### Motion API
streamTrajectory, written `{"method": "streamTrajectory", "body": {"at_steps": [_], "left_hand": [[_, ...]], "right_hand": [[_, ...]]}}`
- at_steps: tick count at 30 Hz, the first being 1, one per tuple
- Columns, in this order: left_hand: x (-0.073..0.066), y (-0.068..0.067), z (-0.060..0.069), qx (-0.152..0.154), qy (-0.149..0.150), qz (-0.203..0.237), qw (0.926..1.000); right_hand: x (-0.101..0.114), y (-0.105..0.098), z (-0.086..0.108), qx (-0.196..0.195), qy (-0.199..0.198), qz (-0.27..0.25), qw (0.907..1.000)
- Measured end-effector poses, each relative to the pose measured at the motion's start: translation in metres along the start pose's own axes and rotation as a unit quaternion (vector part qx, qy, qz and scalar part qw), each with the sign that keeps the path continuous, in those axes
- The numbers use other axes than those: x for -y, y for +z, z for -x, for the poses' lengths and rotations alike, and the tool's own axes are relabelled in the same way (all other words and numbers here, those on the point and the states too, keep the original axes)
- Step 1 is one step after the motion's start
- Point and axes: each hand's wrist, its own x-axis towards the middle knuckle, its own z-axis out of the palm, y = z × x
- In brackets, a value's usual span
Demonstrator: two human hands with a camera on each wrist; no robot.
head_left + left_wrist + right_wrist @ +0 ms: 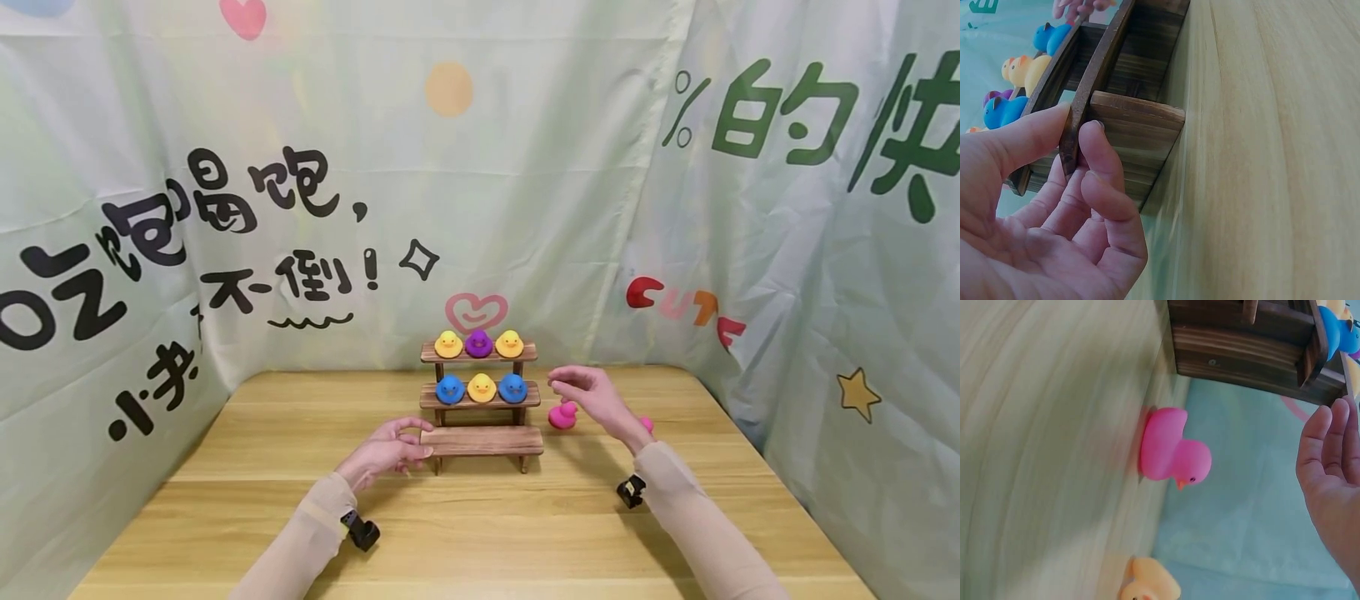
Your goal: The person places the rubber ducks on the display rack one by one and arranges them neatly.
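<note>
The three-tier wooden stand point(482, 440), set on the table point(480, 525) with six rubber ducks point(482, 388) aboard, is pinched at eight o'clock by the left hand point(384, 452); at three o'clock, the right hand point(596, 395) is held relaxed near a pink rubber duck point(562, 417).

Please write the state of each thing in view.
Three-tier wooden stand: upright
Bottom shelf: bare
Shelved rubber ducks: all six upright
Pink rubber duck: upright on table
Second pink object: mostly hidden
Yellow duck on table: partly cropped
Left hand: pinching bottom shelf
Right hand: holding nothing
</note>
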Motion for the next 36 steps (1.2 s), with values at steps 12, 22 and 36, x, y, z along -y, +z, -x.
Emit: {"method": "streamTrajectory", "body": {"at_steps": [12, 22, 36], "left_hand": [[-0.001, 0.001, 0.0, 0.0, 0.002, 0.002, 1.0], [-0.002, 0.0, 0.001, 0.002, 0.007, -0.004, 1.0], [0.001, -0.001, -0.002, 0.0, 0.006, -0.002, 1.0]], "right_hand": [[-0.014, -0.016, 0.002, 0.01, 0.055, 0.036, 0.9978], [-0.029, -0.022, 0.002, 0.039, 0.075, 0.087, 0.9926], [-0.041, -0.025, 0.0, 0.081, 0.1, 0.109, 0.9858]]}}
